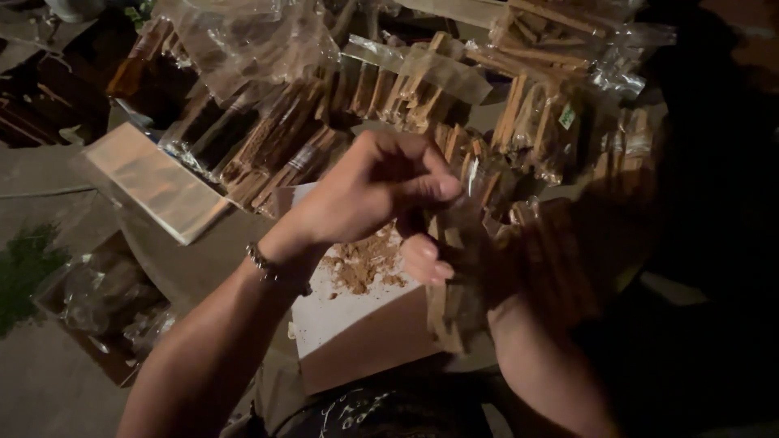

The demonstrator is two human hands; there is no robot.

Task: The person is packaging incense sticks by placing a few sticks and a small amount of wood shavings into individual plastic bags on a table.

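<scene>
- Two bare arms come up from the bottom. See that stack of flat clear bags (pixel 154 182) far on the left, on the table (pixel 203 259)?
- Yes. And the left hand (pixel 369 195) with a bead bracelet (pixel 264 264) on the wrist. What are its fingers doing?
- They are curled in tight, pinching the top of the clear bag of wood sticks (pixel 454 276). Under it sits a white sheet (pixel 341 316) with brown dust (pixel 365 264) on it.
- Where is the right hand (pixel 430 259)?
- Just lower, in the dark. Its fingers wrap around the bag from behind, so the bag hangs over the sheet between both hands.
- How do you do this part well?
- I think you hold the sticks snug and straight, pinch the plastic gently so it does not rip, and stay over the sheet for crumbs.
- And behind?
- Many packed stick bundles (pixel 406 89), all the way to the right
</scene>
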